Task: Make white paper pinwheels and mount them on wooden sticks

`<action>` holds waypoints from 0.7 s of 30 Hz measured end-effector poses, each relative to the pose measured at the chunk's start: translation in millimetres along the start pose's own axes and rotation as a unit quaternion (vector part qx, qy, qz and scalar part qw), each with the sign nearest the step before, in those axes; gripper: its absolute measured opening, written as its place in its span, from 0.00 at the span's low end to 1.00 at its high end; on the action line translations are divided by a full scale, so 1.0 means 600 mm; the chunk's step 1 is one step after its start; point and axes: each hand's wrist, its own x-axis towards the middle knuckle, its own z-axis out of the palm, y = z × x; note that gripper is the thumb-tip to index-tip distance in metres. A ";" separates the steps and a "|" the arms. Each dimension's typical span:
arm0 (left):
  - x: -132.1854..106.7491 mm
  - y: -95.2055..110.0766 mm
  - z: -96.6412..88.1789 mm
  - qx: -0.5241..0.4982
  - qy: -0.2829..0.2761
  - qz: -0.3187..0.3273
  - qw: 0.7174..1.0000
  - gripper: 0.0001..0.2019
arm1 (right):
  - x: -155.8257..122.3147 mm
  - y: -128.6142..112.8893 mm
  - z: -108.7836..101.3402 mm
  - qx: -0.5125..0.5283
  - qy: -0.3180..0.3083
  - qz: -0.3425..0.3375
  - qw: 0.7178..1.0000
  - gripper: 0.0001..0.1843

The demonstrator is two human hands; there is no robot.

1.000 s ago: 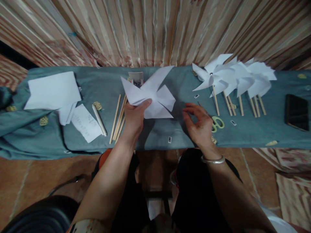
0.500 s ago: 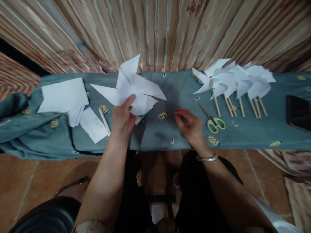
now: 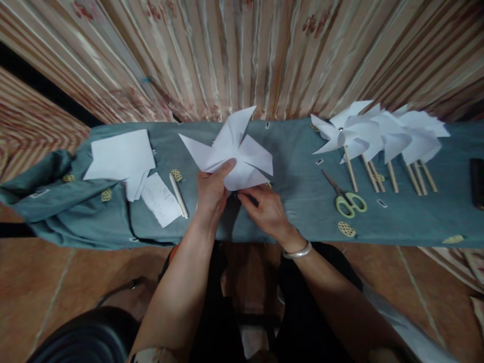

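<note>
Left fingers (image 3: 228, 165): they are clamped on a white paper pinwheel (image 3: 230, 149) with curved, pointed blades; the thumb presses near its middle, the other fingers are mostly hidden behind.
Right fingers (image 3: 254, 193): bent, with the tips close together just under the pinwheel's lower edge; whether they pinch something, I cannot tell.
Held pinwheel: the blades appear already gathered to the middle, but no stick shows on it, so I judge it not complete.
Right wrist: it wears a silver bangle (image 3: 298, 252) and is turned inward, toward the left fingers.
Right of the fingers: green-handled metal scissors (image 3: 341, 193) lie on the blue-green cloth-covered counter (image 3: 298, 176); farther, overlapping white paper pinwheels (image 3: 391, 128) on pale wooden sticks (image 3: 350, 171) look finished.
Left of the fingers: a slim white pen (image 3: 179, 196), a handwritten paper slip (image 3: 161, 201), then larger white sheets (image 3: 121, 154), seemingly unused.
</note>
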 end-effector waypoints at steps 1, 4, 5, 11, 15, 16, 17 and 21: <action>0.001 0.000 -0.002 -0.002 -0.003 0.004 1.000 0.22 | -0.002 -0.001 -0.006 -0.001 0.008 -0.003 1.000 0.07; 0.006 0.001 -0.009 0.000 -0.004 0.011 1.000 0.24 | -0.006 0.001 -0.034 -0.018 0.066 -0.003 0.998 0.08; 0.008 0.002 -0.012 0.002 -0.002 0.010 1.000 0.24 | -0.007 0.002 -0.046 -0.019 0.084 0.000 0.996 0.09; 0.010 -0.003 -0.021 0.017 -0.015 -0.013 1.000 0.19 | -0.007 0.010 -0.098 -0.083 0.143 -0.048 0.985 0.10; 0.000 -0.008 -0.013 0.016 -0.041 -0.035 0.998 0.18 | -0.010 0.013 -0.101 -0.078 0.095 -0.097 0.988 0.20; -0.003 -0.010 -0.010 0.014 -0.047 -0.041 0.998 0.18 | -0.010 0.013 -0.101 -0.072 0.090 -0.106 0.988 0.20; -0.006 -0.011 -0.008 0.013 -0.052 -0.046 0.997 0.18 | -0.011 0.014 -0.101 -0.067 0.087 -0.116 0.987 0.19; -0.014 -0.018 -0.001 0.015 -0.068 -0.045 0.997 0.16 | -0.012 0.017 -0.108 -0.054 0.083 -0.141 0.985 0.09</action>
